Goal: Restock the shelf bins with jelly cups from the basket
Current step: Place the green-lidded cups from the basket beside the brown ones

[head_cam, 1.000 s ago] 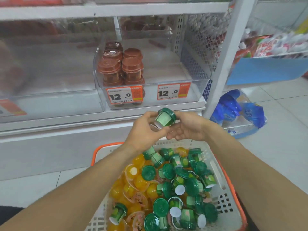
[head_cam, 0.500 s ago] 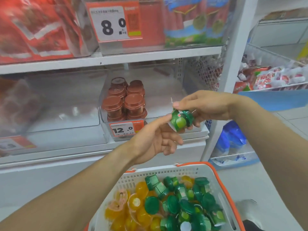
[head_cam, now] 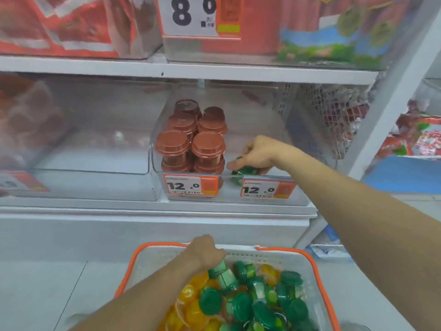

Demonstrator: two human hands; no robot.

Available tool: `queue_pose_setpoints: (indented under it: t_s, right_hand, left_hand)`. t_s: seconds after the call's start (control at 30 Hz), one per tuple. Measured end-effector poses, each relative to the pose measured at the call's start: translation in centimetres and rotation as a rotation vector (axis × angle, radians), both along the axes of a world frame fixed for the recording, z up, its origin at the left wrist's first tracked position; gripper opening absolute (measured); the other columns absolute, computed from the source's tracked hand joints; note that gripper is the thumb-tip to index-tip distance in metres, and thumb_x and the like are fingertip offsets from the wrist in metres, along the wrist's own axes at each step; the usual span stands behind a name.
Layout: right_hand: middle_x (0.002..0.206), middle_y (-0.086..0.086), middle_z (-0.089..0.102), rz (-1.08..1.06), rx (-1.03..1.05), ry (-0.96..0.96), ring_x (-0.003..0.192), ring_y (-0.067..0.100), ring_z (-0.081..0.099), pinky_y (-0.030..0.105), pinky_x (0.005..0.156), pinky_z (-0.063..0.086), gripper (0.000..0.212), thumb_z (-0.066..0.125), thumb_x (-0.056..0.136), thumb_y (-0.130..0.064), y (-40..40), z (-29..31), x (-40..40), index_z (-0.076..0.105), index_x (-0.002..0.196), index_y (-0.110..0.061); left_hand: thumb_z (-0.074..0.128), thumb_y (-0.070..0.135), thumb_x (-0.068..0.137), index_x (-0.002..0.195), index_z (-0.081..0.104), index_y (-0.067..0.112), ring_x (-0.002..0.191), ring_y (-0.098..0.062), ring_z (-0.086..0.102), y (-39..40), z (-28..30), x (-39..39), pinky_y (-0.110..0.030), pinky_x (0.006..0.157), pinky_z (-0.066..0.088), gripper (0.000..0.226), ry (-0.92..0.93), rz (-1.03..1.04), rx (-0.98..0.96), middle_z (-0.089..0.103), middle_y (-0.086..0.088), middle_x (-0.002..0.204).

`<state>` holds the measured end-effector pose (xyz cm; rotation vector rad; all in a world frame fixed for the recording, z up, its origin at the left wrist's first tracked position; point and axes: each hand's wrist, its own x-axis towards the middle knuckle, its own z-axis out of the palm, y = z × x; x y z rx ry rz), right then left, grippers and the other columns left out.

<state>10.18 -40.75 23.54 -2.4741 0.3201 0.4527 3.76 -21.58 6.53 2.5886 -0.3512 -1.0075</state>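
Note:
My right hand (head_cam: 259,154) reaches into the clear shelf bin (head_cam: 296,197) and grips a green-lidded jelly cup (head_cam: 245,171) low at the bin's front, just right of the stacked brown-lidded cups (head_cam: 191,144). My left hand (head_cam: 202,253) is down in the white basket with the orange rim (head_cam: 148,250), fingers curled over a green jelly cup (head_cam: 220,271) at the top of the pile. The basket holds several green-lidded cups (head_cam: 260,304) and yellow cups (head_cam: 191,309). Whether the left hand has closed round the cup is hidden by the hand itself.
Two orange "12.0" price tags (head_cam: 191,185) hang on the bin's front. A second clear bin (head_cam: 90,185) stands to the left. The shelf above carries red packets (head_cam: 59,27) and an "8.0" tag (head_cam: 198,15). A white upright post (head_cam: 393,103) bounds the shelf on the right.
My right hand carried the green cup forward from mid-air into the shelf bin beside the brown cups. My left hand dropped from chest height into the basket onto the green cups.

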Motion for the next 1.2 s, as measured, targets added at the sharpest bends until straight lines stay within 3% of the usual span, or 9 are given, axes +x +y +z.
queue_pose_setpoints:
  t_s: [0.07, 0.13, 0.33, 0.43, 0.6, 0.77, 0.93, 1.1, 1.2]
  right_hand:
    - [0.104, 0.011, 0.073, 0.060, -0.080, 0.055, 0.084, 0.025, 0.068, 0.041, 0.085, 0.060, 0.059, 0.082, 0.069, -0.057, 0.8, -0.3, 0.5, 0.071, 0.101, -0.008]
    - [0.108, 0.011, 0.072, 0.103, -0.093, 0.105, 0.089, 0.027, 0.067, 0.043, 0.089, 0.059, 0.056, 0.082, 0.069, -0.055, 1.3, 0.0, 0.5, 0.071, 0.103, -0.012]
    - [0.108, 0.007, 0.070, 0.126, 0.000, 0.175, 0.099, 0.030, 0.070, 0.041, 0.088, 0.059, 0.031, 0.080, 0.081, -0.036, 1.2, 0.7, -0.8, 0.067, 0.103, -0.019]
    - [0.100, 0.005, 0.073, 0.084, -0.024, 0.107, 0.090, 0.026, 0.072, 0.033, 0.075, 0.059, 0.033, 0.080, 0.081, -0.036, 0.8, 0.2, -1.5, 0.069, 0.107, -0.018]
    - [0.097, 0.006, 0.075, 0.033, -0.090, 0.106, 0.089, 0.027, 0.073, 0.045, 0.089, 0.058, 0.045, 0.078, 0.075, -0.053, 0.9, 0.0, -1.9, 0.072, 0.100, -0.017]
    - [0.098, 0.005, 0.075, -0.013, -0.101, 0.067, 0.090, 0.027, 0.072, 0.046, 0.089, 0.058, 0.046, 0.080, 0.072, -0.055, 1.0, -0.3, -2.0, 0.075, 0.101, -0.020]
    - [0.093, 0.006, 0.075, -0.074, -0.133, 0.063, 0.082, 0.026, 0.071, 0.040, 0.085, 0.057, 0.051, 0.079, 0.069, -0.058, 1.0, -0.2, -2.2, 0.074, 0.100, -0.017]
    - [0.098, 0.007, 0.070, -0.123, -0.129, 0.001, 0.085, 0.026, 0.066, 0.036, 0.080, 0.054, 0.058, 0.079, 0.072, -0.059, 0.9, -0.1, -2.7, 0.068, 0.101, -0.010]
    - [0.081, 0.002, 0.068, -0.236, -0.087, -0.514, 0.083, 0.019, 0.067, 0.033, 0.083, 0.054, 0.026, 0.080, 0.079, -0.037, 0.4, 0.7, -3.6, 0.064, 0.078, -0.017]
  left_hand:
    - [0.057, 0.034, 0.094, 0.119, 0.056, 0.007, 0.110, -0.026, 0.061, 0.4, -2.3, -1.0, -0.028, 0.081, 0.047, 0.037, -0.017, 0.063, -0.037, 0.064, -0.011, 0.116]
    - [0.060, 0.032, 0.092, 0.131, 0.050, 0.012, 0.116, -0.023, 0.058, 0.7, -4.4, -2.1, -0.030, 0.093, 0.049, 0.044, 0.019, 0.120, -0.109, 0.060, -0.007, 0.128]
    - [0.062, 0.034, 0.094, 0.120, 0.049, 0.019, 0.098, -0.014, 0.056, 1.1, -7.7, -3.5, -0.024, 0.083, 0.046, 0.033, -0.092, 0.331, -0.295, 0.059, 0.004, 0.109]
    - [0.066, 0.031, 0.093, 0.116, 0.048, 0.023, 0.097, -0.013, 0.056, 0.9, -8.3, -4.1, -0.023, 0.084, 0.047, 0.031, -0.134, 0.385, -0.353, 0.059, 0.004, 0.110]
    - [0.070, 0.021, 0.091, 0.113, 0.047, 0.027, 0.096, -0.011, 0.059, 1.0, -9.4, -5.2, -0.022, 0.087, 0.049, 0.033, -0.212, 0.426, -0.409, 0.063, 0.007, 0.107]
    - [0.075, 0.017, 0.087, 0.109, 0.050, 0.027, 0.090, -0.008, 0.059, 0.9, -9.8, -5.4, -0.018, 0.080, 0.046, 0.035, -0.213, 0.505, -0.503, 0.062, 0.008, 0.105]
    - [0.083, 0.029, 0.073, 0.097, 0.050, 0.029, 0.093, -0.017, 0.061, 1.5, -9.7, -5.1, -0.032, 0.082, 0.055, 0.041, -0.198, 0.624, -0.477, 0.061, 0.005, 0.098]
    - [0.083, 0.033, 0.075, 0.096, 0.068, 0.012, 0.075, -0.016, 0.069, 1.9, -5.2, -3.3, -0.027, 0.064, 0.061, 0.033, 0.240, 0.513, -0.373, 0.072, -0.004, 0.091]
    - [0.082, 0.039, 0.078, 0.111, 0.069, 0.011, 0.070, -0.009, 0.062, 2.0, -1.1, -2.6, -0.021, 0.055, 0.047, 0.045, 0.549, 0.378, -0.577, 0.073, -0.002, 0.099]
